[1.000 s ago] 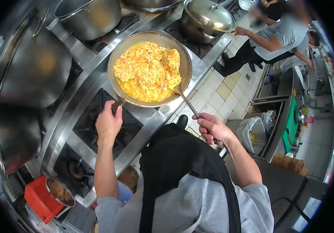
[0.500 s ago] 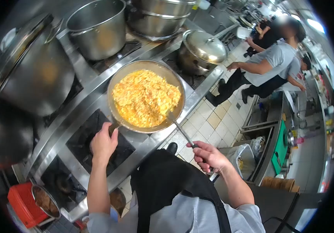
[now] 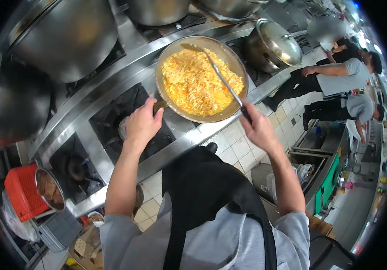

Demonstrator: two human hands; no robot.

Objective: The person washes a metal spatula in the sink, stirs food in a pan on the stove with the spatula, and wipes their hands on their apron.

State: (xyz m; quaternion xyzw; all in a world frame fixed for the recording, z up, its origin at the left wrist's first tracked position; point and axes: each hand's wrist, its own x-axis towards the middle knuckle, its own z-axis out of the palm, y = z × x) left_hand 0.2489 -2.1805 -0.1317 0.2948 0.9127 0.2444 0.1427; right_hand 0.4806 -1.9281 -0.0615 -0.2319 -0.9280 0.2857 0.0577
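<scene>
A wide round pan (image 3: pixel 162 92) rests at the stove's front edge, holding a yellow-orange mixture (image 3: pixel 198 83) that looks like egg with small shreds. My left hand (image 3: pixel 143 123) is closed round the pan's short handle (image 3: pixel 161 105) at its lower left. In my right hand (image 3: pixel 260 127) is the black grip of a metal spatula (image 3: pixel 222 78). The spatula crosses over the pan, its blade at the far upper-left part of the mixture. How deep the blade sits in the mixture I cannot tell.
Large pots (image 3: pixel 69 40) stand along the left and back of the stove. A lidded pot (image 3: pixel 279 47) is right of the pan. Several people (image 3: pixel 346 76) stand at the upper right. At lower left are a red crate (image 3: pixel 24 191) and a bowl of brown food (image 3: pixel 49 189).
The spatula has gone from the mixture's lower-right side to its far upper-left side, my right hand moving up nearer the pan. My left hand still holds the handle. The camera view has shifted.
</scene>
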